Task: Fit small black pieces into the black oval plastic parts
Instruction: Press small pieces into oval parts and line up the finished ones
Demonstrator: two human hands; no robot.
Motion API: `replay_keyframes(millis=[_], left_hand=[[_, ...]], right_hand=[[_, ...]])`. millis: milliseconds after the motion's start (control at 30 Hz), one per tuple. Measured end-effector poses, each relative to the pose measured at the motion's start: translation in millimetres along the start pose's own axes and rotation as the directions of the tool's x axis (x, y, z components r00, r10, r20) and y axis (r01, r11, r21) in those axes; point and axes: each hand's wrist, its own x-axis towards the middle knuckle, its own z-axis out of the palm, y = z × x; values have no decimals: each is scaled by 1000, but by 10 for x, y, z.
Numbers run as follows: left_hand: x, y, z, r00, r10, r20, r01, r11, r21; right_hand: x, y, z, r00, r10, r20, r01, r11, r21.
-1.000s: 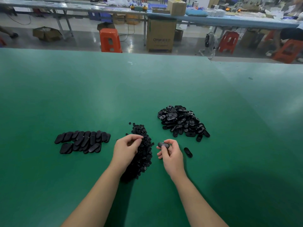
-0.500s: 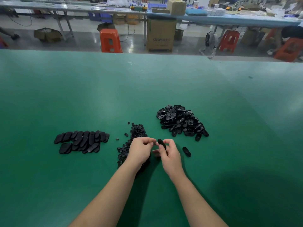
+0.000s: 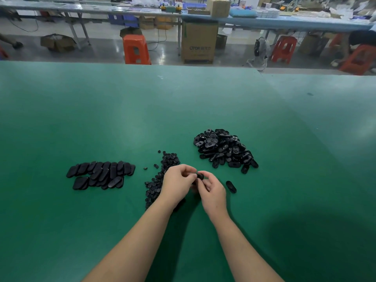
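My right hand [image 3: 212, 191] pinches a black oval part [image 3: 200, 176] at its fingertips. My left hand [image 3: 176, 183] has its curled fingertips against the same part; any small piece between them is hidden. A heap of small black pieces [image 3: 162, 174] lies under and behind my left hand. A pile of loose oval parts [image 3: 223, 148] sits to the right rear. One single oval part [image 3: 231, 186] lies just right of my right hand. Neat rows of oval parts [image 3: 101, 175] lie at the left.
The green table [image 3: 81, 119] stretches wide around the piles. Beyond its far edge are orange stools [image 3: 135, 49], a cardboard box [image 3: 198, 41] and long benches.
My left hand moved right from the heap of small pieces to meet my right hand at the oval part. The right hand turned the part slightly.
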Motion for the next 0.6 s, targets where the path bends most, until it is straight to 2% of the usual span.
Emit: replay_keyframes(millis=[200,600], left_hand=[[-59,-44,12,988,-150,-25,142,970,-198],[-42,-6,53,979,-201,-24,189,950,-247]], right_hand=[[2,7,18,997,68,-20,-66,994,83],[12,45,14,996,72,-46,-70,997,37]])
